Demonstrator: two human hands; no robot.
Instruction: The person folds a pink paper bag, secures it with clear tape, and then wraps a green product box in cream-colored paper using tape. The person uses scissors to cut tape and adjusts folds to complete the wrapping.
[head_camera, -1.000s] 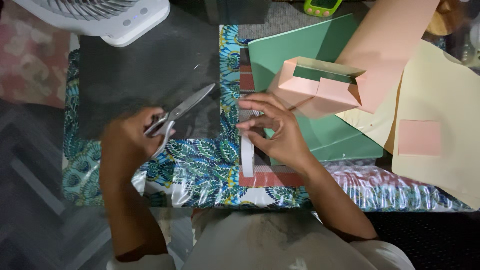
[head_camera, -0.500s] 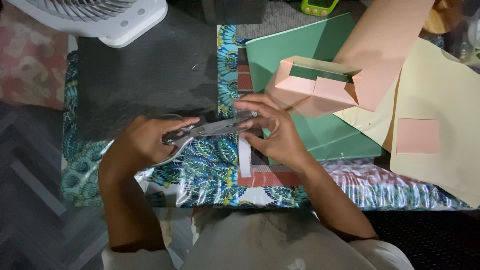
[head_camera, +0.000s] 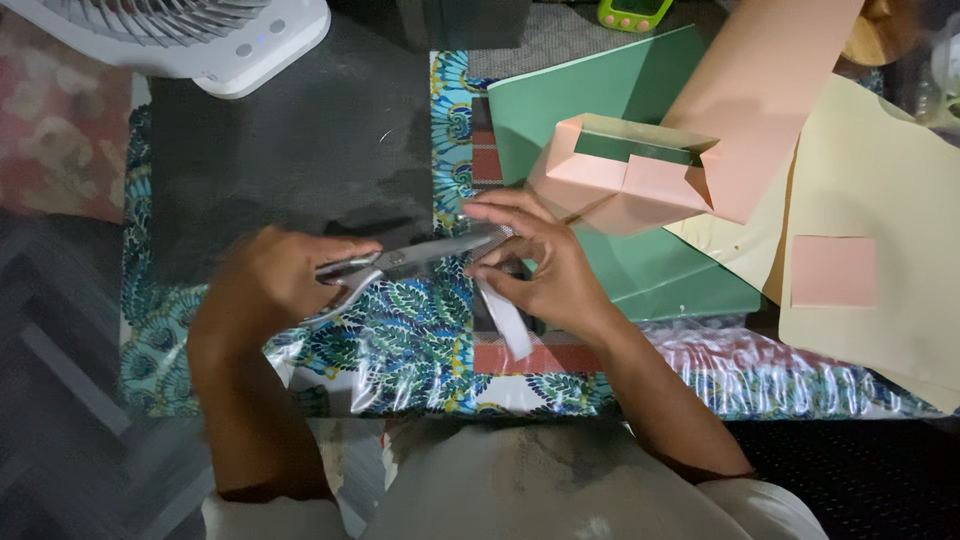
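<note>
My left hand grips metal scissors whose blades point right, reaching the fingers of my right hand. That right hand pinches a narrow white strip that hangs down and tilts toward the lower right. The blade tips meet the strip near its top, just under my fingertips. Both hands hover over a table covered in a blue-green leaf-patterned plastic cloth.
A dark sheet lies at upper left under a white fan. A green card, a folded pink paper box, a pink sheet, cream paper with a pink square lie at right.
My left hand swung the scissors from pointing up-right to pointing right at the strip. The strip's lower end has swung from hanging straight to slanting rightward.
</note>
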